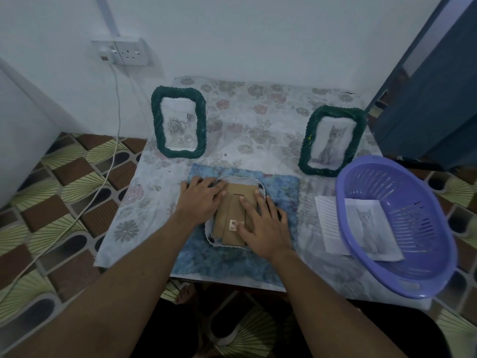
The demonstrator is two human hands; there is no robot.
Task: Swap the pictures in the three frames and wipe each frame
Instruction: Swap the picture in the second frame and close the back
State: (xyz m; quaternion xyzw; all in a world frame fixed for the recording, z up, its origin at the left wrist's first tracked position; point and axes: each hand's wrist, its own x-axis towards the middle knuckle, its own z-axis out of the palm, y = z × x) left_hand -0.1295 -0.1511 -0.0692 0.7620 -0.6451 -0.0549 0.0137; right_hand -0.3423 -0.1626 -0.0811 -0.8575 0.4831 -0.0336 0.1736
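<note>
A white wavy-edged frame (246, 182) lies face down on a blue cloth (227, 259) at the table's front middle, its brown cardboard back (232, 210) facing up. My left hand (200, 197) lies flat on the frame's left edge, fingers spread. My right hand (263, 223) presses flat on the cardboard back at the right. A green woven frame with a rose picture (178, 121) stands at the back left. A second green frame with a cat picture (331, 140) stands at the back right. A loose cat print (369, 226) lies in the purple basket.
The purple plastic basket (402, 275) sits at the table's right front corner, over a white lined sheet (326, 218). The floral tablecloth (253, 120) covers the small table. A wall socket (124, 51) with a white cable hangs at the left. A dark blue door (438, 86) stands at the right.
</note>
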